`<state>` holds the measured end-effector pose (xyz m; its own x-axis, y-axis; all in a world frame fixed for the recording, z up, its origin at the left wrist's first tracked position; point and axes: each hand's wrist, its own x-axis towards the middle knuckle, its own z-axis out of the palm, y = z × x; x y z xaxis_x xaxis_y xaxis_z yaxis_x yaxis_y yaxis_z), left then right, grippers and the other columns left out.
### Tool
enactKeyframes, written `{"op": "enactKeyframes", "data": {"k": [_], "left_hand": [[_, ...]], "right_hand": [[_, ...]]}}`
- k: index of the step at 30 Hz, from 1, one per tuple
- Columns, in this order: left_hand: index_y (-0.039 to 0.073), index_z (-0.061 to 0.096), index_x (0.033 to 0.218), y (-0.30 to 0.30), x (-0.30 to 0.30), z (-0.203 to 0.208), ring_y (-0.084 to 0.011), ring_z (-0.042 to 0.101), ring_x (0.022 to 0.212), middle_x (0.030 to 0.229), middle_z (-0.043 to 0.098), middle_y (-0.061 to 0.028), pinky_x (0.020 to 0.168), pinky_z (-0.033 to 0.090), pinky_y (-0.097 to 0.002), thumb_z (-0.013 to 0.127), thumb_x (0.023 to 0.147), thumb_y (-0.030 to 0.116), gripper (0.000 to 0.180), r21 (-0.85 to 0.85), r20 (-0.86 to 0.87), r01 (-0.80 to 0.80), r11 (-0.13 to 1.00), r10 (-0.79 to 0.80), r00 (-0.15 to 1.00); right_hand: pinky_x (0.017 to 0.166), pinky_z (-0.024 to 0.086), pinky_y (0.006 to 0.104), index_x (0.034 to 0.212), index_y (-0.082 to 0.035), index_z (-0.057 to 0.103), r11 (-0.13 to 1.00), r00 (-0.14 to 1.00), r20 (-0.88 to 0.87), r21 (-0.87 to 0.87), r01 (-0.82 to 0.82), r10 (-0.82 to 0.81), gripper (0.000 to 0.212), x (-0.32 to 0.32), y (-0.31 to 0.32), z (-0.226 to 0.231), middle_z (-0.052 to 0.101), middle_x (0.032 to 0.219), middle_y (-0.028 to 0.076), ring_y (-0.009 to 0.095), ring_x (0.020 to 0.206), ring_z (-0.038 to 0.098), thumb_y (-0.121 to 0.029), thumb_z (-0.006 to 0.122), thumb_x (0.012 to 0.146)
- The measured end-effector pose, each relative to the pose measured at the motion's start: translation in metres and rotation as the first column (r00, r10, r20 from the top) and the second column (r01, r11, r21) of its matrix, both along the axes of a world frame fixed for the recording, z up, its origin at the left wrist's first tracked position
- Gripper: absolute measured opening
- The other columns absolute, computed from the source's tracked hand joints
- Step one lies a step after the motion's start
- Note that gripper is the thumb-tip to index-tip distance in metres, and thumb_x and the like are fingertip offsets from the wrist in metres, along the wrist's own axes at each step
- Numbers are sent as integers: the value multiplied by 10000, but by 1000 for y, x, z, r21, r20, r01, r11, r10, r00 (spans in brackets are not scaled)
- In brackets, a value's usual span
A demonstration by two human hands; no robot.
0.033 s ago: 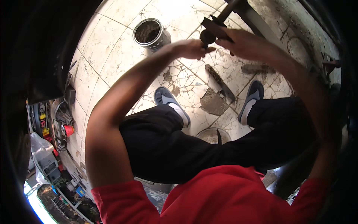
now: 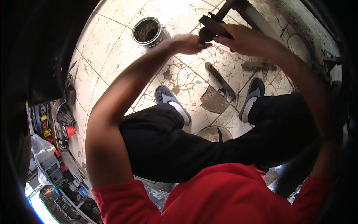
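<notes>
In the upper middle, a dark metal part (image 2: 214, 27) with a flat slab-like piece and a rounded end lies across a dark shaft (image 2: 225, 10). My right hand (image 2: 248, 39) is closed around the slab's near end, fingers on top and thumb toward the rounded end. Just left of that rounded end is my left hand (image 2: 187, 44), its fingers curled and one pointing right. What those fingers pinch, if anything, is too small and blurred to tell. Left of my left hand stands an open metal can (image 2: 164, 36), dark and dirty inside.
A worn dark-and-grey strip-like tool (image 2: 220, 81) lies on the cracked tiled floor (image 2: 108, 44) between my sandals. A dirty flat piece (image 2: 260, 66) lies right of it. A round pan (image 2: 209, 133) sits between my legs. Mechanical parts (image 2: 64, 117) and cluttered shelves (image 2: 56, 171) line the left.
Both hands sit slightly higher in the picture, and the left has shifted a little left. The right hand keeps hold of the dark part.
</notes>
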<state>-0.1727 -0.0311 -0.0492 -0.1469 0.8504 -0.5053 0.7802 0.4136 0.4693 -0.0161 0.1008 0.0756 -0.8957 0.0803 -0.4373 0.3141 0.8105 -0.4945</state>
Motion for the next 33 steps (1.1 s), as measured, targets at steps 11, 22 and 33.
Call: {"op": "enactKeyframes", "data": {"k": [11, 22, 33], "left_hand": [[145, 648, 1179, 4, 12, 11, -322, 686, 931, 982, 718, -122, 844, 534, -430, 331, 984, 620, 603, -82, -256, -12, 997, -10, 967], [105, 697, 1048, -2, 7, 9, -329, 696, 907, 942, 720, -149, 799, 547, -424, 377, 977, 552, 554, -8, -346, -4, 1000, 1, 938], [108, 647, 1137, 7, 5, 27, -350, 682, 916, 963, 716, -146, 792, 516, -437, 411, 966, 614, 583, -83, -319, 7, 997, -33, 947]], "right_hand": [[750, 537, 421, 1378, -191, 457, 956, 985, -73, 264, -129, 153, 454, -8, 9, -5, 693, 873, 150, 258, 791, 691, -141, 509, 930], [747, 525, 411, 1052, 18, 626, 975, 995, -14, 198, -96, 101, 305, -23, 17, 1, 693, 839, 156, 277, 818, 694, -253, 542, 941], [748, 508, 412, 1141, -9, 610, 959, 989, 5, 242, -144, 147, 317, -25, 19, 5, 681, 851, 138, 258, 822, 679, -257, 569, 949]]}}
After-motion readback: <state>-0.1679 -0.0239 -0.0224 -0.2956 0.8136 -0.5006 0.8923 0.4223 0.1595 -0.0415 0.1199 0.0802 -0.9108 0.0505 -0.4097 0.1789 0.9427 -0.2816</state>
